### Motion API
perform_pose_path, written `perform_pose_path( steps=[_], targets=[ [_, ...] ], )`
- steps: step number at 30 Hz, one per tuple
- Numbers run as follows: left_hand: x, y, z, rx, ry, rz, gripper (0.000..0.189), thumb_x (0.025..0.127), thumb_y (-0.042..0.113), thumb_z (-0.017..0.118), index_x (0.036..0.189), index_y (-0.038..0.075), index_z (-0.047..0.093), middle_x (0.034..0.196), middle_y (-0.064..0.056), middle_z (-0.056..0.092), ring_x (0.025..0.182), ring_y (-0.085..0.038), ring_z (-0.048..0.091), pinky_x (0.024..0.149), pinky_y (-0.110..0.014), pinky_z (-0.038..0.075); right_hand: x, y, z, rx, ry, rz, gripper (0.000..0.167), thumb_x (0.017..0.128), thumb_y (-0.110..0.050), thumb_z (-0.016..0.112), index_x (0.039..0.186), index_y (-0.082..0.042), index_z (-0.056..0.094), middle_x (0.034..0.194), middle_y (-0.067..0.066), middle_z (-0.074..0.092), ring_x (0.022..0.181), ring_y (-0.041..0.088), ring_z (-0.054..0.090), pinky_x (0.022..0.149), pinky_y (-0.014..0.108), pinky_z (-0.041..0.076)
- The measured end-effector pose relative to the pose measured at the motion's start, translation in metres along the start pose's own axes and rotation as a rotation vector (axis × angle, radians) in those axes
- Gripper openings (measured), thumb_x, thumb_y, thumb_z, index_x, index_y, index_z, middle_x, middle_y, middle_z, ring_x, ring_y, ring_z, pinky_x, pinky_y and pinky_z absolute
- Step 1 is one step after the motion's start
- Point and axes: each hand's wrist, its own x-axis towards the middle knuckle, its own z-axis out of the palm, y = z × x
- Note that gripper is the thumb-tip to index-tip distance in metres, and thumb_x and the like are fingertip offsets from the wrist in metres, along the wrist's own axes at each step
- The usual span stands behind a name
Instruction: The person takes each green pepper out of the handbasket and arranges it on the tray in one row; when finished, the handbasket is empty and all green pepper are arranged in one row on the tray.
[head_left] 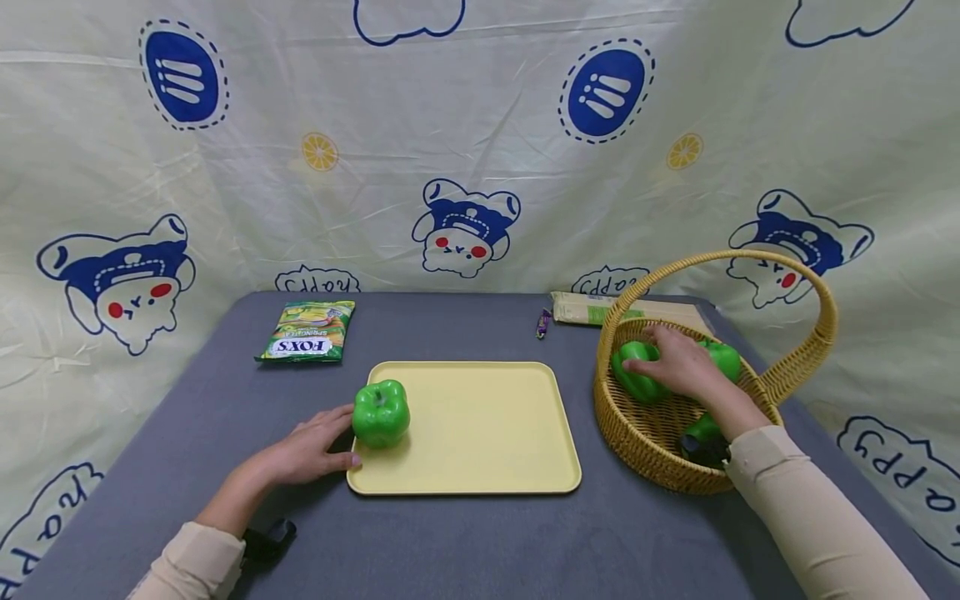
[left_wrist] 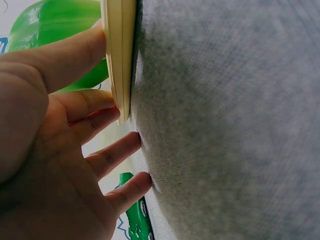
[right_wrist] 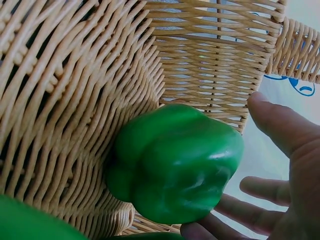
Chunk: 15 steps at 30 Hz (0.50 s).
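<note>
A green bell pepper (head_left: 381,414) stands on the left end of a pale yellow tray (head_left: 480,433). My left hand (head_left: 311,446) is at the tray's left edge, thumb and fingertips touching the rim in the left wrist view, fingers fairly straight. Over on the right, my right hand (head_left: 678,362) reaches into a wicker basket (head_left: 630,437). Its spread fingers lie around another green bell pepper (right_wrist: 177,162); the thumb stands apart from it, and one fingertip seems to touch its underside. A further green pepper (head_left: 722,360) sits behind this hand, and a green thing (head_left: 705,427) lies partly hidden near the wrist.
A green Fox's snack packet (head_left: 306,332) lies behind the tray to the left. A small purple wrapped sweet (head_left: 543,323) and a beige packet (head_left: 577,308) lie at the back right. The basket's tall handle (head_left: 821,325) arches above the right hand. A printed curtain hangs behind the table.
</note>
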Motion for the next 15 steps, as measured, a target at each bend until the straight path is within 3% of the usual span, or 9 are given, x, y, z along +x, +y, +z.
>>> perform_pose_path(
  steps=[10,15],
  targets=[
    [-0.0001,0.0000,-0.0002,-0.004,-0.004,-0.004,0.073,0.087,0.035,0.065,0.143,-0.002,0.035,0.148,-0.024,0.033,0.136,-0.047,0.029,0.103,-0.070,0.022,-0.0040,-0.0019,0.0021,-0.060,-0.003,-0.055,0.070,0.086,-0.042,0.064,0.137,0.001,0.044,0.134,0.033,0.041,0.120,0.054,0.038,0.095,0.067,0.033],
    [0.0001,0.0000,-0.0001,-0.004,-0.008,-0.008,0.074,0.087,0.035,0.065,0.143,-0.002,0.035,0.149,-0.024,0.033,0.136,-0.047,0.028,0.103,-0.069,0.022,-0.0050,-0.0015,0.0038,-0.035,-0.008,-0.079,0.064,0.086,-0.039,0.065,0.134,0.000,0.047,0.130,0.031,0.043,0.119,0.052,0.040,0.093,0.065,0.036]
  ],
)
